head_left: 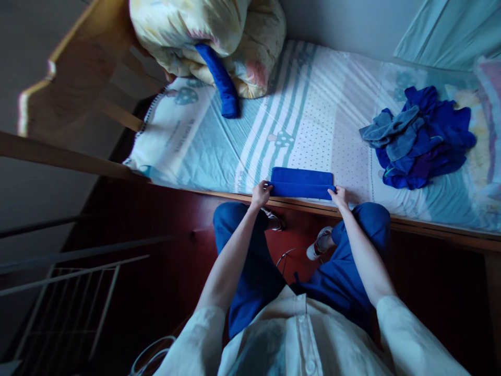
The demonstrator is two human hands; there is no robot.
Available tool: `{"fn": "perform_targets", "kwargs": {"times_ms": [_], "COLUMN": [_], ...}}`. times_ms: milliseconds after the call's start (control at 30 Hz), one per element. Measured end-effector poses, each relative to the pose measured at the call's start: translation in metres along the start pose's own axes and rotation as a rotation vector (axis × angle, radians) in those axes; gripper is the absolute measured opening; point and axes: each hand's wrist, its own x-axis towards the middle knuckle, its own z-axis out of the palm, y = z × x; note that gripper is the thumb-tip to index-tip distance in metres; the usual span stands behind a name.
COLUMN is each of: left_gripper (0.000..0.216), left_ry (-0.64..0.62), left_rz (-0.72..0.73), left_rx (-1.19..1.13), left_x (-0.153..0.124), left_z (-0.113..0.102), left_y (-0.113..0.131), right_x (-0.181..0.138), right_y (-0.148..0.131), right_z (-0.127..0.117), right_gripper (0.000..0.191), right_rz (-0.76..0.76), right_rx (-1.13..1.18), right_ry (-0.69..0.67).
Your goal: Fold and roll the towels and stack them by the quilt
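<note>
A blue cloth (302,176), like a small towel, lies partly folded at the front edge of the bed, with a folded strip along its near side. My left hand (261,194) pinches the left end of that strip. At the opposite end, my right hand (338,197) grips the corner between thumb and fingers. To the right is a crumpled pile of blue cloths (442,141) with a grey-blue cloth (393,133) on top. A rolled or folded blue cloth (221,81) rests against the bundled quilt at the back left.
The bed's patterned sheet (313,120) spreads beneath the cloths. A bulky floral quilt (250,47) sits at the back left, beside the wooden headboard (86,62). A wooden bed rail (422,228) runs before my knees. A white metal rack (66,303) stands at the lower left.
</note>
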Motion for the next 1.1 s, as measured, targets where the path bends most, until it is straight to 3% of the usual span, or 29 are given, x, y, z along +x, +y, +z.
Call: {"fn": "perform_targets", "kwargs": {"times_ms": [200,500,567,700,867,967,1100], "left_gripper": [0.025,0.025,0.029,0.035,0.045,0.059,0.071], "left_ry": [-0.011,0.021,0.049,0.091,-0.107,-0.172,-0.176], "left_rz": [0.006,0.074,0.149,0.419,0.621,0.650,0.657], "left_rx": [0.026,-0.001,0.014,0.122,0.269,0.349,0.414], "left_x": [-0.001,-0.002,-0.004,-0.012,-0.020,-0.020,-0.015], "left_z": [0.000,0.002,0.000,-0.001,0.009,0.015,0.017], "left_y": [0.000,-0.004,-0.004,-0.002,-0.002,-0.006,-0.014], "right_x": [-0.005,-0.015,-0.020,-0.034,-0.050,-0.054,-0.053], "right_y": [-0.006,-0.021,-0.027,-0.046,-0.065,-0.063,-0.053], "right_z": [-0.002,-0.011,-0.015,-0.025,-0.027,-0.023,-0.020], "right_gripper": [0.021,0.017,0.022,0.038,0.038,0.047,0.061], "right_rz": [0.055,-0.001,-0.056,-0.311,-0.508,-0.520,-0.508], "right_rx": [-0.095,-0.141,-0.172,-0.281,-0.388,-0.469,-0.532], "right_ry": [-0.005,0.008,0.043,0.129,-0.031,-0.141,-0.176]}}
